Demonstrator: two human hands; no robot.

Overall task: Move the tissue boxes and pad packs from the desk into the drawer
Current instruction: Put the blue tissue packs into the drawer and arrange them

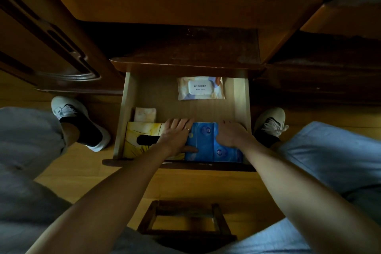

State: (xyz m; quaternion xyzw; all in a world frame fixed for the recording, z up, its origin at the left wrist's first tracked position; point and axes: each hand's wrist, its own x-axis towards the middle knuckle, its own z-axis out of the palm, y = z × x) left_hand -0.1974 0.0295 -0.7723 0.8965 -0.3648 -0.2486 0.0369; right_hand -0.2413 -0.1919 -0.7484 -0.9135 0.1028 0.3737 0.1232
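Observation:
The open wooden drawer (127, 97) is pulled out below the desk. Inside, at the front left, lies a yellow tissue box (142, 140) with a dark slot. Beside it at the front right lies a blue pack (208, 146). My left hand (177, 136) grips the blue pack's left edge, thumb underneath, and partly rests over the yellow box. My right hand (231, 134) presses on the blue pack's right side. A white wipes pack (201, 88) lies at the drawer's back. A small pale pack (145, 114) sits behind the yellow box.
The desk top edge (165, 6) overhangs above the drawer. A dark cabinet door (51, 47) stands to the left. My feet in white shoes (70, 113) flank the drawer on the wooden floor. A small wooden stool (185, 220) is under me.

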